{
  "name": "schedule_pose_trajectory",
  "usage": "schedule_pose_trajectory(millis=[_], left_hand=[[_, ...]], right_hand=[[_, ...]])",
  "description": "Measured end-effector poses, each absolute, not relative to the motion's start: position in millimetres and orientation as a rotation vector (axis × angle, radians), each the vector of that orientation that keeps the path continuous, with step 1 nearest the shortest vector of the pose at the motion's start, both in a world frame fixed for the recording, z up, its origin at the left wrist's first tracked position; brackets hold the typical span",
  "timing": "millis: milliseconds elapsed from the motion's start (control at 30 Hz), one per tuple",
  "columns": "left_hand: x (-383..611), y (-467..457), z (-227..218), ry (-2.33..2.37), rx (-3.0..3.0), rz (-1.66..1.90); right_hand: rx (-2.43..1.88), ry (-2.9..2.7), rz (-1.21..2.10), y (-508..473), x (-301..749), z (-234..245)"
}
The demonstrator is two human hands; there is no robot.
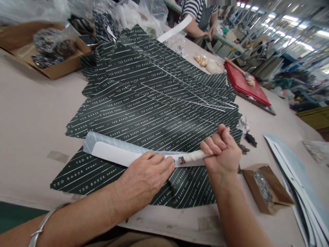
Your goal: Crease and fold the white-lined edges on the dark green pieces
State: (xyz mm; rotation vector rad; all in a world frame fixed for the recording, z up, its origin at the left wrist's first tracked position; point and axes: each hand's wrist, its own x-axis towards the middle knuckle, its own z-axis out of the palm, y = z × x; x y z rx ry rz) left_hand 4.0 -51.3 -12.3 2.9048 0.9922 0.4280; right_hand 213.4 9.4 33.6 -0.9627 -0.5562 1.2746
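A fanned stack of dark green printed paper sheets [154,99] with white diagonal lines lies on the beige table [33,113]. The nearest sheet has its edge folded over, showing a white flap [115,154]. My left hand [144,176] lies flat on that flap, fingers stretched out and pressing it down. My right hand [222,151] is closed in a fist round the white-wrapped handle of a small tool [191,157], whose dark tip rests on the flap just right of my left fingertips.
A small cardboard box [267,187] of metal bits sits at the right, beside stacked sheets [293,178]. A red board with a brush [245,85] lies further back. A large cardboard tray [46,48] with plastic bags stands far left. Another person in a striped shirt [197,13] works across the table.
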Motion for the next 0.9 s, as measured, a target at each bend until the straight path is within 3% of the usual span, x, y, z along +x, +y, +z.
schedule_pose_trajectory(millis=[233, 900], left_hand=[[3, -53, -17, 1.003, 2.9, 0.518], [1, -51, -21, 0.968, 2.871, 0.545]], right_hand=[[-0.875, -0.258, 1.363, 15, 219, -3], [-0.833, -0.404, 1.315, 16, 216, -3]])
